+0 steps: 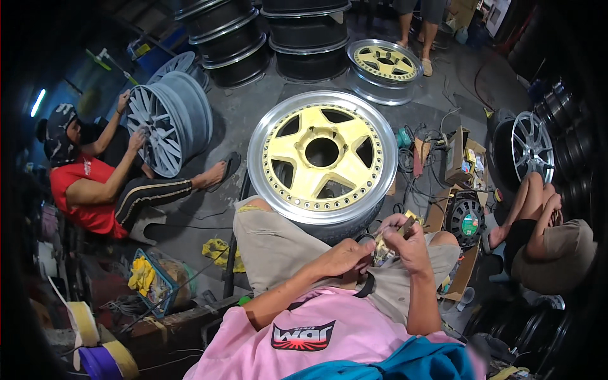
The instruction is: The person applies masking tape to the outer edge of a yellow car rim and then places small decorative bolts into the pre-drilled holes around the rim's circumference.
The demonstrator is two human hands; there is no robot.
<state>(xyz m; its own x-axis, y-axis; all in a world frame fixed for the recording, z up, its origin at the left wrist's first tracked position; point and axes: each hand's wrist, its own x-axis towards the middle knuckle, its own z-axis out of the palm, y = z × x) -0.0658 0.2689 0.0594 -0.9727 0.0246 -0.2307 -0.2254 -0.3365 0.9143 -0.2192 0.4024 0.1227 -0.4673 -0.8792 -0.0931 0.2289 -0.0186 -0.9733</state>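
Note:
Above my lap, my left hand (pixel 346 257) and my right hand (pixel 408 246) are close together, both closed on a small crinkled packet (pixel 380 251). It looks partly clear with shiny bits, but its contents are too small to make out. A bit of yellow (pixel 409 216) shows at the fingertips of my right hand. Just beyond my hands, a large wheel rim (pixel 294 152) lies face up, with a pale yellow five-spoke centre, a polished silver lip and a ring of small holes. It rests on a dark round base by my knees, and neither hand touches it.
At left, a person in red (pixel 88 190) works on a grey multi-spoke rim (pixel 155 130). Another person (pixel 551 253) sits at right near a silver rim (pixel 532 149). Stacked rims (pixel 304 38) and a second yellow rim (pixel 383 63) stand behind. Cables, cardboard boxes (pixel 457 152) and a basket (pixel 166 297) lie around.

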